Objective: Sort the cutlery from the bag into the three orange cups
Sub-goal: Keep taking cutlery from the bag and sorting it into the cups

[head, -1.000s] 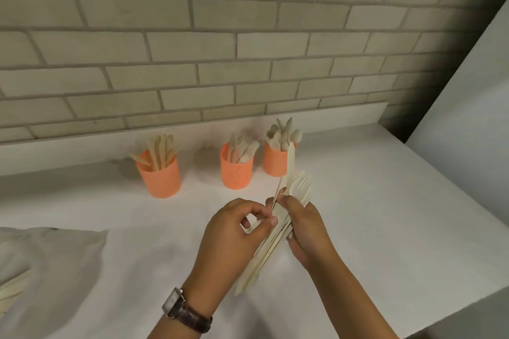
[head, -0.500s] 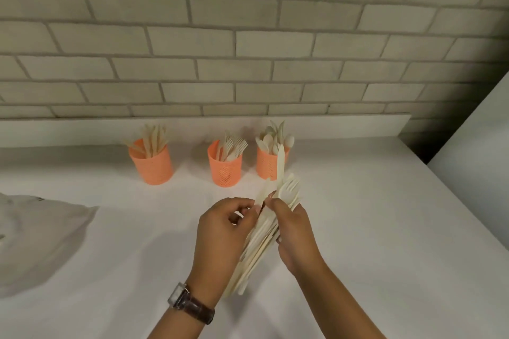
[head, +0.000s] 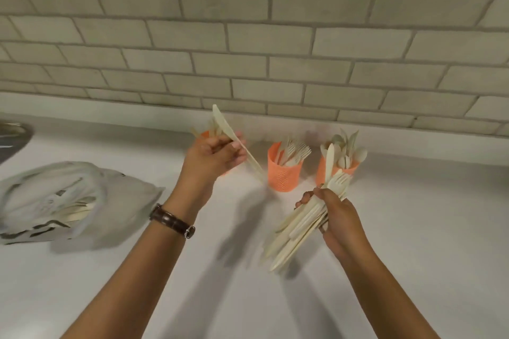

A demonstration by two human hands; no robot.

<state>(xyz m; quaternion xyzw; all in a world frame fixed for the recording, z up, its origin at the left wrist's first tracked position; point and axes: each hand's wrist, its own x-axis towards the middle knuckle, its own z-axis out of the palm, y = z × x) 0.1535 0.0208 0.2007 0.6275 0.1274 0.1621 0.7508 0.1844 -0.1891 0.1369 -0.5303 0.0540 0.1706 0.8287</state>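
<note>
Across the back, a pale brick wall point(head: 248, 36) is filling the upper half of the view, and below it a white counter point(head: 413, 228) is carrying everything. At far left on the counter a grey cloth bag point(head: 55, 195) is lying slumped, with pale cutlery showing inside its opening. Left hand point(head: 212, 157) is hovering in front of the left orange cup point(head: 204, 134) and hiding most of it. Its fingers are curled and pinching a single pale knife point(head: 234, 135) near mid-length, with one end pointing up toward the wall. Right hand point(head: 336, 217) is gripping a mixed bundle of cutlery point(head: 303, 228) above the counter. Its fingers are wrapping round the bundle, fork tines at the upper end and handles slanting down to the left. Middle orange cup point(head: 283, 176) is standing just right of the knife and holding forks. Right orange cup point(head: 322, 170), holding spoons, is standing beside it, partly behind the bundle's top. A brown-strapped watch point(head: 172, 220) is sitting on the left wrist.
</note>
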